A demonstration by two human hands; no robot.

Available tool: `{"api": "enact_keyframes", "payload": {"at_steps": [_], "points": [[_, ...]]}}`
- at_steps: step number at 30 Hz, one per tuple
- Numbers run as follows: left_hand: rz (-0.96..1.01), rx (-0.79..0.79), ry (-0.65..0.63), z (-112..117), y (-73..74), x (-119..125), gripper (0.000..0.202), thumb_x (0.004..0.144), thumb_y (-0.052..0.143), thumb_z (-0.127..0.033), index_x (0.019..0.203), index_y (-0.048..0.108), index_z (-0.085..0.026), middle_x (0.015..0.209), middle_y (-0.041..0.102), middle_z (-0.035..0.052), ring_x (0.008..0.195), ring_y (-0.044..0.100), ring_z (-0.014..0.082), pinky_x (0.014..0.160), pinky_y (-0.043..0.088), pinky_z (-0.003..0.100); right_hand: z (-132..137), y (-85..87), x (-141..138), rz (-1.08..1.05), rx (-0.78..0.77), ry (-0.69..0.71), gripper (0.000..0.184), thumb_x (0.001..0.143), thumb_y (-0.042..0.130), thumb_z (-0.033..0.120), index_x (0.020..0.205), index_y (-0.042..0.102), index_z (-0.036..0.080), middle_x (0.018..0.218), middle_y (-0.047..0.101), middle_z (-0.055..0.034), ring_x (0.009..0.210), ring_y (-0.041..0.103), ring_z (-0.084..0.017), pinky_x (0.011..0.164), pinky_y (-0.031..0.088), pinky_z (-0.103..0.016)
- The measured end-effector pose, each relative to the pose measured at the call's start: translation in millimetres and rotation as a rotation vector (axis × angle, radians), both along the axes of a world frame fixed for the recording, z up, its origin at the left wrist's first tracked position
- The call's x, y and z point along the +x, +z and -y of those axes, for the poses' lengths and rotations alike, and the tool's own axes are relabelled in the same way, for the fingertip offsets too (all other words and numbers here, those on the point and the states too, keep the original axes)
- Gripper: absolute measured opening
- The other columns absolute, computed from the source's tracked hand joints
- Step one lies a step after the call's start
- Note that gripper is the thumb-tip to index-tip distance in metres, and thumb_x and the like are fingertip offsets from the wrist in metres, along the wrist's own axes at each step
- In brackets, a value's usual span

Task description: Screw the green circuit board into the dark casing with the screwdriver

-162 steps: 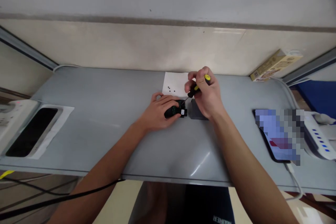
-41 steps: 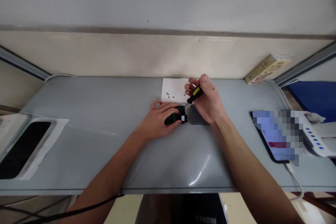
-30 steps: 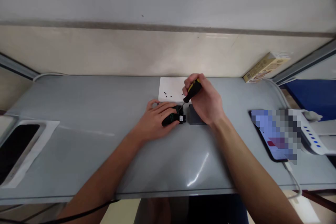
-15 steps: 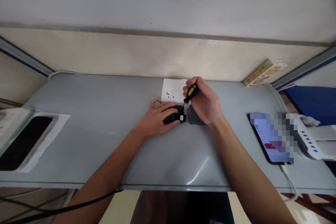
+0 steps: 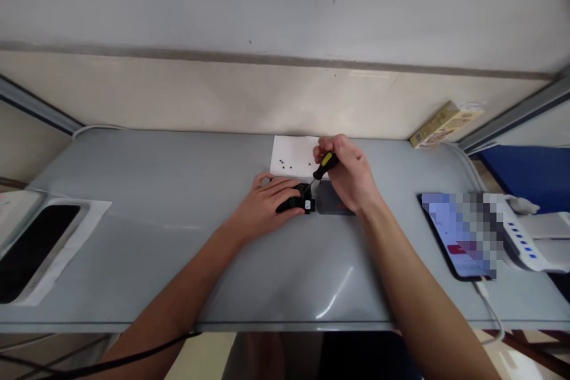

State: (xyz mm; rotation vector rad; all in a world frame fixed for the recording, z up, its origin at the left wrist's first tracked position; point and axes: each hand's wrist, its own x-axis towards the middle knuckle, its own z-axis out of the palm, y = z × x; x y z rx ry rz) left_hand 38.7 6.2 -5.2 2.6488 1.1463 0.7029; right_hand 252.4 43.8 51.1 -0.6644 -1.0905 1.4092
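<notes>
My left hand point(image 5: 266, 206) is closed around a small black device point(image 5: 309, 211) on the table, its fingers over the top and its thumb along the near side. A bit of green circuit board and a white label show on the device. In my right hand point(image 5: 355, 177) is a screwdriver point(image 5: 323, 167) with a black and yellow handle. It slants down, its tip at the device close to my left fingers; the exact contact point is too small to tell. Partly under my right hand lies a flat dark grey piece point(image 5: 330, 200).
Behind the hands, a white sheet point(image 5: 294, 145) bears several tiny dark screws point(image 5: 282, 164). A dark phone point(image 5: 38, 249) lies at left. On the right are a lit phone point(image 5: 454, 243) on a cable, a white charging block point(image 5: 521, 237) and a yellow box point(image 5: 445, 124) against the wall.
The view has shifted slightly. More of the dark grey piece and another dark speck on the white sheet now show beside my right hand. Both hands keep their grips; the screwdriver remains at the device.
</notes>
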Motion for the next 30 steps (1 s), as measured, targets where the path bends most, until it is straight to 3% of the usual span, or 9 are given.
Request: {"api": "enact_keyframes", "payload": {"at_steps": [2, 5, 10, 13, 15, 20, 23, 26, 30], "points": [[0.005, -0.004, -0.007, 0, -0.2, 0, 0.023, 0.101, 0.062, -0.045, 0.115, 0.065, -0.027, 0.14, 0.067, 0.0048, 0.129, 0.063, 0.0236, 0.117, 0.028, 0.046, 0, -3.5, 2, 0.026, -0.028, -0.001, 0.043, 0.087, 0.071, 0.061, 0.076, 0.053, 0.023, 0.09, 0.06, 0.0002, 0.072, 0.061, -0.012, 0.068, 0.051, -0.029], [0.006, -0.013, 0.0, 0, -0.7, 0, 0.024, 0.1, 0.064, -0.047, 0.114, 0.064, -0.027, 0.14, 0.068, 0.0052, 0.128, 0.063, 0.024, 0.117, 0.027, 0.047, 0, -5.4, 0, 0.142, -0.008, -0.036, 0.051, 0.086, 0.069, 0.066, 0.073, 0.043, 0.023, 0.071, 0.053, 0.0039, 0.054, 0.051, -0.009, 0.057, 0.045, -0.027], [0.0, -0.012, -0.001, 0, 0.5, 1, 0.023, 0.1, 0.064, -0.045, 0.113, 0.063, -0.025, 0.138, 0.069, 0.0062, 0.126, 0.064, 0.0238, 0.117, 0.026, 0.047, 2, 1.0, -9, 0.063, 0.004, 0.037, 0.051, 0.093, 0.05, 0.074, 0.083, 0.057, 0.024, 0.075, 0.051, 0.0008, 0.06, 0.053, -0.012, 0.062, 0.048, -0.031], [-0.01, 0.008, -0.005, 0, 1.6, 0, 0.022, 0.101, 0.063, -0.044, 0.114, 0.064, -0.026, 0.139, 0.068, 0.0053, 0.127, 0.064, 0.0235, 0.117, 0.025, 0.046, 3, 3.2, -8, 0.017, -0.023, 0.059, 0.038, 0.093, 0.06, 0.062, 0.087, 0.061, 0.024, 0.087, 0.056, -0.001, 0.076, 0.06, -0.014, 0.072, 0.051, -0.029], [-0.018, 0.025, -0.002, 0, 1.7, 0, 0.021, 0.101, 0.063, -0.043, 0.115, 0.065, -0.026, 0.14, 0.067, 0.005, 0.127, 0.064, 0.0234, 0.116, 0.026, 0.045, 3, 2.5, -5, -0.001, -0.03, 0.056, 0.032, 0.09, 0.07, 0.053, 0.085, 0.055, 0.025, 0.092, 0.057, 0.0003, 0.085, 0.064, -0.014, 0.075, 0.05, -0.028], [-0.036, 0.036, -0.006, -1, 1.9, 0, 0.021, 0.101, 0.063, -0.041, 0.116, 0.066, -0.027, 0.14, 0.067, 0.0048, 0.127, 0.065, 0.0238, 0.115, 0.027, 0.045, 0, -1.9, -2, 0.167, 0.022, -0.073, 0.041, 0.093, 0.067, 0.053, 0.082, 0.038, 0.025, 0.079, 0.051, 0.006, 0.056, 0.057, -0.008, 0.059, 0.043, -0.026], [-0.036, 0.04, -0.009, 0, 2.5, 0, 0.021, 0.101, 0.064, -0.042, 0.115, 0.067, -0.027, 0.138, 0.069, 0.0039, 0.124, 0.066, 0.0235, 0.115, 0.028, 0.044, 1, -2.7, -3, 0.259, 0.095, -0.114, 0.031, 0.1, 0.053, 0.056, 0.094, 0.047, 0.027, 0.078, 0.047, 0.0056, 0.057, 0.055, -0.009, 0.061, 0.044, -0.027], [-0.018, 0.074, -0.009, 0, 2.7, 1, 0.021, 0.101, 0.064, -0.042, 0.114, 0.068, -0.026, 0.137, 0.069, 0.0047, 0.124, 0.067, 0.024, 0.115, 0.029, 0.044, 3, -1.8, -2, 0.386, 0.162, -0.145, 0.033, 0.106, 0.039, 0.054, 0.111, 0.058, 0.028, 0.087, 0.054, 0.0018, 0.071, 0.059, -0.011, 0.071, 0.047, -0.029], [-0.043, 0.086, -0.027, 1, 2.6, 0, 0.022, 0.103, 0.06, -0.042, 0.116, 0.066, -0.025, 0.14, 0.067, 0.0055, 0.126, 0.065, 0.0237, 0.115, 0.029, 0.045, 2, -1.6, 6, 0.676, 0.218, -0.306, 0.034, 0.102, 0.05, 0.054, 0.098, 0.066, 0.024, 0.085, 0.061, -0.0002, 0.075, 0.057, -0.013, 0.069, 0.045, -0.028]]}}
